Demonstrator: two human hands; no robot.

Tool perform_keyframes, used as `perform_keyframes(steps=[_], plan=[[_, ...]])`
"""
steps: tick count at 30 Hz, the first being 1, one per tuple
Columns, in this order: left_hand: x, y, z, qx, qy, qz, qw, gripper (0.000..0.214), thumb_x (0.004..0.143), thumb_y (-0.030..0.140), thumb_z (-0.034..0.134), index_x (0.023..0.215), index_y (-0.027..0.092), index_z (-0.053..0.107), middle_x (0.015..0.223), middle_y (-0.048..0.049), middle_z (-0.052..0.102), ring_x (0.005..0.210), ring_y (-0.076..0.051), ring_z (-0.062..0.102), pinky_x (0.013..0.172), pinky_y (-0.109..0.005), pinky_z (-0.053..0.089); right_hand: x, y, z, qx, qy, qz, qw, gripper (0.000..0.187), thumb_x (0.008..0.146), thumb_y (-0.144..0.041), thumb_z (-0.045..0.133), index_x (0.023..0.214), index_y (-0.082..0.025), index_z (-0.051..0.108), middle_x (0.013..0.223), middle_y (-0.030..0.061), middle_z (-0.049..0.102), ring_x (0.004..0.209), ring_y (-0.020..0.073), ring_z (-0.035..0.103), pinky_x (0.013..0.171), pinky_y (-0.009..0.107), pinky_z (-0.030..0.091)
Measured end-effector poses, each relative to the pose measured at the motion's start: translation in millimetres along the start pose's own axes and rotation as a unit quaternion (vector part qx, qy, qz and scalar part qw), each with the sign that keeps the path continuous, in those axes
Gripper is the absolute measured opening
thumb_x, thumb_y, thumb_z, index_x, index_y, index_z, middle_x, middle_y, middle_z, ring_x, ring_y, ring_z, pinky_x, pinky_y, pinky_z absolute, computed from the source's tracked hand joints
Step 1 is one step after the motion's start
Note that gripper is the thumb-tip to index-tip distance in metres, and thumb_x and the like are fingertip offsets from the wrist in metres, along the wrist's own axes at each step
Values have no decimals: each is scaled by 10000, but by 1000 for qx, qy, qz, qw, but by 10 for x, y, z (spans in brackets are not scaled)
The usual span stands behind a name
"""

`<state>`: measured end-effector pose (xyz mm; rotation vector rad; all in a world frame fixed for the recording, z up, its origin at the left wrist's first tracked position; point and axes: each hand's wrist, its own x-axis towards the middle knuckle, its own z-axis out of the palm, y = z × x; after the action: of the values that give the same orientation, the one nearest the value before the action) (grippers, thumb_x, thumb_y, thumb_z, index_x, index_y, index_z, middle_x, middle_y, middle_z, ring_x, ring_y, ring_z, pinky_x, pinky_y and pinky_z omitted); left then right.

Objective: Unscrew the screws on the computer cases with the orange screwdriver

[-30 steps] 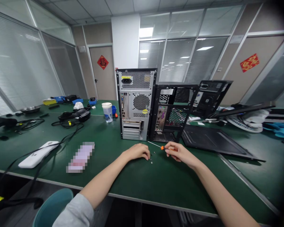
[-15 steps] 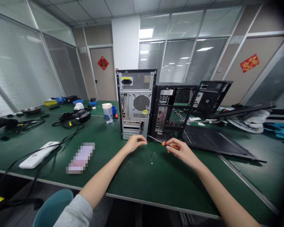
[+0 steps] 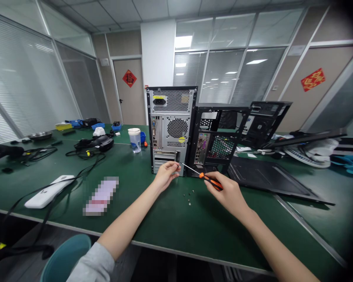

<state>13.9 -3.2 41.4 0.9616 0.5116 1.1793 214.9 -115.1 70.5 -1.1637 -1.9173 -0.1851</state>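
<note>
Screwdriver up at the silver case, centre of the frame!
Here's the right hand (image 3: 228,192), right of centre, fingers clamped on the orange-and-black handle of the screwdriver (image 3: 202,176), its shaft slanting up and left. And the left hand (image 3: 165,176) meets it there, fingers curled close together near the shaft's tip; whether they touch it or pinch anything, you can't tell. Right behind them, the silver computer case (image 3: 178,128) stands upright, its back to the camera, with 1 black computer case (image 3: 220,145) just beside it on the right. Below the hands, a few tiny loose pieces (image 3: 189,203) are scattered on the green desk (image 3: 161,223), while a flat black panel (image 3: 276,178) lies over at centre right.
</note>
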Motion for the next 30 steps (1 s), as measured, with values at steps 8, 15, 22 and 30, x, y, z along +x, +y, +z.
perform_keyframes(steps=[8,15,22,30], plan=[[-6,-6,28,-96,8,-17,995,553,420,386,918,794,125,604,676,17,637,620,-91,627,512,-170,510,-40,4,65,-91,38,-109,989,143,874,-166,539,1016,-164,555,827,66,656,722,163,655,643,258,529],[-31,4,69,-98,13,-3,995,558,407,407,915,762,126,589,645,25,618,605,-93,622,511,-180,530,-72,-9,91,-108,52,-134,984,177,853,-143,570,1029,-159,552,797,58,649,681,158,637,617,258,511],[-40,-7,73,-66,6,17,998,549,446,447,897,757,125,580,649,17,616,605,-93,617,528,-188,533,-74,-13,107,-112,50,-135,983,172,850,-140,570,1021,-150,564,800,61,655,679,158,644,615,254,514],[-52,51,89,13,21,72,997,516,473,476,873,725,113,607,650,15,603,608,-97,618,516,-189,541,-50,-48,72,-117,32,-121,985,135,879,-170,519,997,-149,581,804,64,658,685,158,658,609,248,521]])
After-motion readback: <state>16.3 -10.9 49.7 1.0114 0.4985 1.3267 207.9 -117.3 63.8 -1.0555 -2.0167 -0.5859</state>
